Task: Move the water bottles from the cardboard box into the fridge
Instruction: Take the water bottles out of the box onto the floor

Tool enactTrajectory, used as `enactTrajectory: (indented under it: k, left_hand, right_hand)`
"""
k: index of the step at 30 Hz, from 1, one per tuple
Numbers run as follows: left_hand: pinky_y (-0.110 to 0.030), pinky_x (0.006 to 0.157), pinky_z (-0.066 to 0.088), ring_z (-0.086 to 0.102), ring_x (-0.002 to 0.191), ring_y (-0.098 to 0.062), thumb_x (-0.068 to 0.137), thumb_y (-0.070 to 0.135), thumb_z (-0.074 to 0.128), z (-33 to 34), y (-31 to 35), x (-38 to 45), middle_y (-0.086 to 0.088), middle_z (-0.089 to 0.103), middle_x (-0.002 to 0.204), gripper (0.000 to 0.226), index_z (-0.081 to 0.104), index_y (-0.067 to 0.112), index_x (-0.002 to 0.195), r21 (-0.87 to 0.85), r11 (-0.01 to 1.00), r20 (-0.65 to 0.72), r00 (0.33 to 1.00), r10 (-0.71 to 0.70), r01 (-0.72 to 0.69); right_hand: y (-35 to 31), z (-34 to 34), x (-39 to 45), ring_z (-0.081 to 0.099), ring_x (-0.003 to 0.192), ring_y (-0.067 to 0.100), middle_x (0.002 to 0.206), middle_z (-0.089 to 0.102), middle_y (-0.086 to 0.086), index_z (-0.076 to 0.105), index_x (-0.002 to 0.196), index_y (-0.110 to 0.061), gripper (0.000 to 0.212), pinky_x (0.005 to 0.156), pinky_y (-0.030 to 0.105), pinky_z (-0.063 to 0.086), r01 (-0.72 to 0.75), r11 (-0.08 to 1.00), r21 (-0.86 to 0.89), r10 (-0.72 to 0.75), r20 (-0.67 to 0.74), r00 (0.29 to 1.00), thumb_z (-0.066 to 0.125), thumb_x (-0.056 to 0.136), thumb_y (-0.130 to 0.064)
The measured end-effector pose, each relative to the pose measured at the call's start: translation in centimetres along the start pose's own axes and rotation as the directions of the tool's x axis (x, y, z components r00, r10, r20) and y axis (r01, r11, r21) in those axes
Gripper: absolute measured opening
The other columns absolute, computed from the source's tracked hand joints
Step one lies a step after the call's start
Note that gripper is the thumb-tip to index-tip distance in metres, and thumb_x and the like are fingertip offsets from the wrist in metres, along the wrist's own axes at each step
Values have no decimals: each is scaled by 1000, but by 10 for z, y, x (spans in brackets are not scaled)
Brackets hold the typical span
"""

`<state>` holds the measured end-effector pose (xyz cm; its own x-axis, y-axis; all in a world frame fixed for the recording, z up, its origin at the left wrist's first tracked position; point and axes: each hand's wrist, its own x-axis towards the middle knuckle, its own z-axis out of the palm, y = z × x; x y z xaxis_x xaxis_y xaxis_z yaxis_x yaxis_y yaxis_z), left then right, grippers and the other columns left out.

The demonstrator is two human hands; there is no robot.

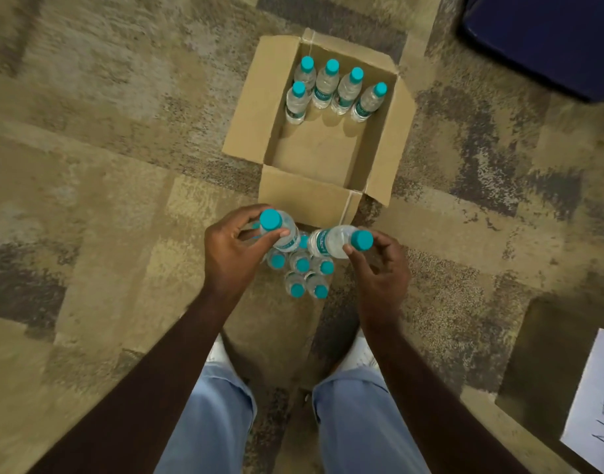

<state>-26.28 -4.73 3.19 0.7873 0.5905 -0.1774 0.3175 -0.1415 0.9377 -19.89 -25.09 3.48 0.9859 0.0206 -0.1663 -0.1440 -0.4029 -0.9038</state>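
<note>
An open cardboard box (327,155) sits on the carpet ahead of me. Several clear water bottles with teal caps (331,87) stand along its far wall. My left hand (230,249) grips one bottle (280,230) near its cap, held upright. My right hand (379,265) pinches another bottle (334,241) at its neck, tilted almost flat with the cap pointing right. Under both hands, several more bottles (304,275) stand clustered on the carpet just in front of the box. No fridge is in view.
Patterned brown and grey carpet covers the floor. A dark blue object (546,39) sits at the top right. A white sheet with handwriting (598,408) lies at the right edge. My legs and shoes (218,354) stand just behind the bottle cluster.
</note>
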Motion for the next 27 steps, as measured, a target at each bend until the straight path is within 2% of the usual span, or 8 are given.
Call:
enactTrajectory:
  k: [3, 5, 7, 12, 16, 21, 24, 27]
  left_hand:
    - [-48, 86, 61, 72, 104, -18, 78, 14, 87, -14, -9, -27, 2, 75, 110, 36, 74, 8, 111, 10, 1000, -16, 1000, -25, 25]
    - [-49, 85, 61, 71, 105, -19, 77, 14, 87, -23, -16, -43, 1, 74, 111, 37, 74, 8, 110, 38, 999, -14, 1000, -25, 25]
    - [-49, 84, 61, 71, 105, -19, 76, 15, 87, -32, -24, -59, 1, 74, 111, 37, 73, 9, 110, 58, 998, 3, 999, -36, 36]
    - [-43, 87, 60, 70, 104, -15, 75, 22, 86, -43, -47, -84, 4, 73, 109, 39, 73, 9, 110, 108, 992, 46, 996, -74, 69]
    - [-35, 88, 59, 69, 106, -12, 74, 16, 89, -41, -75, -92, 5, 72, 110, 38, 72, 11, 108, 144, 986, 74, 993, -95, 84]
    - [-35, 91, 57, 66, 107, -10, 74, 10, 88, -35, -115, -88, 3, 71, 110, 36, 70, 10, 105, 163, 977, 82, 985, -154, 139]
    - [-36, 90, 58, 66, 105, -7, 75, 14, 88, -29, -140, -82, 4, 70, 109, 36, 70, 12, 105, 196, 970, 79, 983, -165, 147]
    - [-34, 89, 58, 64, 104, -5, 76, 19, 88, -20, -160, -79, 7, 69, 110, 35, 69, 16, 106, 217, 960, 76, 977, -198, 177]
  right_hand:
    - [11, 2, -22, 70, 100, 14, 110, 71, 2, 67, 112, -12, 35, 83, 36, 61, 5, 1000, -27, -3, 86, 996, 82, 81, -19]
    - [17, 4, -33, 70, 103, 15, 113, 70, 0, 67, 112, -14, 38, 83, 36, 61, 26, 999, -43, -19, 158, 987, 80, 81, -32]
    - [22, 7, -42, 68, 104, 14, 113, 68, -1, 67, 112, -11, 41, 81, 34, 61, 68, 995, -78, -48, 229, 972, 78, 81, -36]
    - [42, 20, -58, 64, 109, 9, 117, 66, -3, 64, 112, -13, 37, 85, 34, 59, 201, 963, -181, -103, 439, 892, 81, 82, -25]
    - [62, 33, -63, 65, 105, 10, 119, 66, -5, 62, 117, -21, 40, 81, 35, 58, 362, 877, -316, -109, 603, 790, 73, 83, -40]
    - [85, 49, -60, 63, 98, 13, 116, 63, -5, 59, 115, -22, 37, 73, 35, 57, 469, 810, -353, -100, 705, 702, 75, 84, -35]
    - [98, 60, -57, 62, 101, 14, 119, 62, -2, 59, 116, -20, 38, 77, 30, 55, 530, 776, -342, -109, 755, 646, 75, 84, -32]
    - [111, 70, -51, 60, 107, 18, 119, 64, 1, 62, 117, -18, 40, 88, 31, 48, 602, 708, -369, -115, 781, 614, 77, 82, -30]
